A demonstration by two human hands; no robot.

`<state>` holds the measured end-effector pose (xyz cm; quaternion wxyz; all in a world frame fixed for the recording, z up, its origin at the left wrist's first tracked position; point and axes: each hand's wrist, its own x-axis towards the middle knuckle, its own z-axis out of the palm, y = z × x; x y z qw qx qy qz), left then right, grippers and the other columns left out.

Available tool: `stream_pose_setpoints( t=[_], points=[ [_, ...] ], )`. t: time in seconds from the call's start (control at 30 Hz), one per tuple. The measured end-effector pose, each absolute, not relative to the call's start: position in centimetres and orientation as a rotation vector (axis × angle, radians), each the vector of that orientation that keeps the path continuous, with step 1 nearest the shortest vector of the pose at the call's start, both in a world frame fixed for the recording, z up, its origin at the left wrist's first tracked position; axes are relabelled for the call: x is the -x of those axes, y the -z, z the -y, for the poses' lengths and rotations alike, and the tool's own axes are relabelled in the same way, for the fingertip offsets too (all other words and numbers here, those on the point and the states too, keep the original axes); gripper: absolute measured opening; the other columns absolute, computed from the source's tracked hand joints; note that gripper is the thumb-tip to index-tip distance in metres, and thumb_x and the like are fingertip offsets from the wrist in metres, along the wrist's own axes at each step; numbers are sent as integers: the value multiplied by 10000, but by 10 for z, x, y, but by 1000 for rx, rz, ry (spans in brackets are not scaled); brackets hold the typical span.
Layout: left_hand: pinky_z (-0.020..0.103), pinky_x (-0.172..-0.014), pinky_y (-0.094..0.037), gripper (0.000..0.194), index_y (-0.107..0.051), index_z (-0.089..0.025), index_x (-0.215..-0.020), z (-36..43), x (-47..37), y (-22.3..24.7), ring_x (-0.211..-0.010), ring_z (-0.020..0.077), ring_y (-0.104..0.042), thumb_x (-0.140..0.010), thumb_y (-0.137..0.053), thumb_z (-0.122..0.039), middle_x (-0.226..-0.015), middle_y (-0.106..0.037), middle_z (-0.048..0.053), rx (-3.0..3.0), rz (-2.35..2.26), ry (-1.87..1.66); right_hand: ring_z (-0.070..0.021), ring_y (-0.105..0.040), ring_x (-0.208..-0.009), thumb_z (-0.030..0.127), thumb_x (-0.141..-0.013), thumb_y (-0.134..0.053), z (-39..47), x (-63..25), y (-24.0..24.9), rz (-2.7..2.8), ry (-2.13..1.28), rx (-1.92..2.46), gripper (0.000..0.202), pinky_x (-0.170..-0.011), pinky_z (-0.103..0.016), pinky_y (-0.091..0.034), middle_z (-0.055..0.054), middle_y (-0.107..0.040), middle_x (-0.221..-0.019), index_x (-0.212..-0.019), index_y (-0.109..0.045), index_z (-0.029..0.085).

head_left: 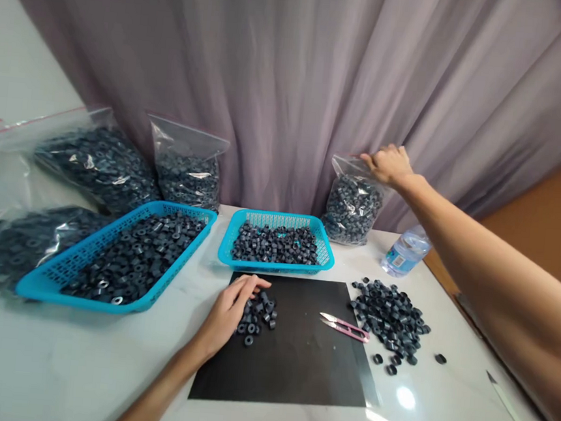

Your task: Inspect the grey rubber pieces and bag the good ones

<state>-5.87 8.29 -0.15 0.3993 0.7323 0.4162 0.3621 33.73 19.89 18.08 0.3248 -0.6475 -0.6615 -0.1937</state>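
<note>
My right hand (pixel 389 163) is closed on the top edge of a clear zip bag (pixel 353 207) full of small dark rings, which stands upright at the back of the table. On the black mat (pixel 296 369), my left hand (pixel 236 301) rests against the left side of a small heap of dark rings (pixel 262 314), its fingers stretched out. Pink-handled thread snips (pixel 346 327) lie on the mat's right part. Beyond the mat is a blue basket (pixel 275 267) with more rings in it.
A larger blue basket (pixel 90 303) of rings stands at left, with filled bags (pixel 100 165) behind and beside it. Loose rings (pixel 391 318) are heaped right of the mat. A water bottle (pixel 406 251) stands under my right forearm. A curtain (pixel 281 92) hangs behind.
</note>
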Motion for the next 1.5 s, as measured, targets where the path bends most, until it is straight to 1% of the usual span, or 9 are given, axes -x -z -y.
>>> stream_pose_setpoints(
  t=[0.07,0.17,0.23,0.5,0.67,0.87,1.07,1.33,1.5],
  points=[
    [318,-983,-443,471,-724,-198,-1047,-82,57,0,-1055,212,-615,-1010,-332,-457,-1117,-710,71,-1840,-1050,-904,-224,-536,-1195,518,-983,-223,-180,-315,-169,1732,533,1622,729,-950,-323,-383,-110,-630,-1148,-1075,-655,-62],
    [349,-1094,-356,418,-712,-206,-1080,-81,54,1,-1155,221,-573,-1004,-368,-429,-1146,-694,62,-1899,-1038,-873,-164,-604,-1000,457,-1010,-388,-132,-259,-129,1734,501,1477,479,-861,-327,-449,-92,-670,-1074,-1126,-648,72],
    [371,-1126,-323,388,-708,-211,-1092,-81,53,2,-1188,228,-557,-995,-395,-418,-1159,-688,61,-1912,-1046,-852,-142,-615,-855,373,-1001,-506,-92,-214,-90,1934,129,1231,292,-787,-298,-501,-60,-652,-1011,-1137,-634,148],
    [346,-1070,-425,373,-610,-188,-1232,-77,52,3,-1170,209,-607,-1007,-368,-361,-1213,-685,82,-1925,-950,-800,-156,-583,-813,281,-973,-552,-23,-122,20,1876,-607,1251,240,-744,-302,-499,-62,-585,-1086,-1198,-554,199],
    [372,-1035,-457,323,-592,-213,-1245,-83,52,11,-1121,207,-622,-936,-513,-263,-1169,-675,74,-2049,-884,-757,-131,-558,-701,260,-944,-588,-31,-127,27,1762,-760,1253,174,-641,-256,-464,-5,-622,-899,-1103,-567,194],
    [410,-1064,-415,175,-727,-243,-999,-88,53,14,-1168,236,-580,-905,-581,-265,-1178,-644,58,-2209,-866,-703,-149,-581,-731,302,-947,-591,-7,-148,25,1686,-818,1315,130,-669,-274,-464,-20,-648,-892,-1011,-644,203],
    [360,-949,-437,133,-675,-234,-982,-85,48,11,-1025,207,-599,-909,-570,-196,-1003,-699,13,-2288,-878,-721,-152,-578,-756,312,-985,-539,7,-153,30,1586,-789,1339,162,-720,-284,-470,-28,-629,-946,-1049,-645,208],
    [342,-958,-413,115,-638,-237,-1029,-80,48,6,-1031,193,-612,-916,-620,-243,-1040,-702,1,-2344,-928,-768,-143,-553,-740,304,-994,-545,12,-148,31,1703,-681,1321,146,-714,-288,-478,-25,-572,-942,-1084,-609,209],
    [319,-944,-424,145,-621,-237,-1061,-70,49,-5,-1042,184,-600,-918,-643,-244,-1051,-695,-1,-2459,-860,-740,-227,-550,-1037,318,-991,-549,16,-149,30,1881,-576,1327,290,-928,-390,-495,-82,-559,-1154,-1273,-552,251]
  ],
)
